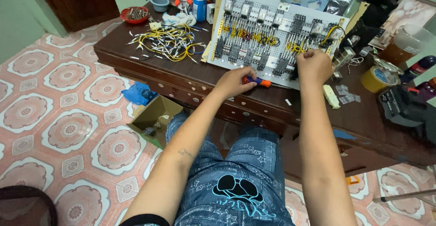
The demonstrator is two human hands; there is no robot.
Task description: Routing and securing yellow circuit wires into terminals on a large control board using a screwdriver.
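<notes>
A white perforated panel point(268, 62) with rows of relays, terminal blocks and yellow wires lies tilted on the dark wooden desk point(181, 74). My left hand point(234, 81) lies at the panel's near edge, closed around a screwdriver with an orange and blue handle point(260, 81). My right hand point(313, 66) is curled against the panel's right part, fingers pinched at a component beside yellow wires; what it grips is hidden.
A heap of yellow and white wires point(170, 42) lies left of the panel, with a red bowl of screws point(135, 14) and a blue spray bottle point(199, 1) behind. A yellow tape roll point(379, 78) and small plastic parts point(344, 94) sit right. An open cardboard box point(153, 119) stands on the tiled floor.
</notes>
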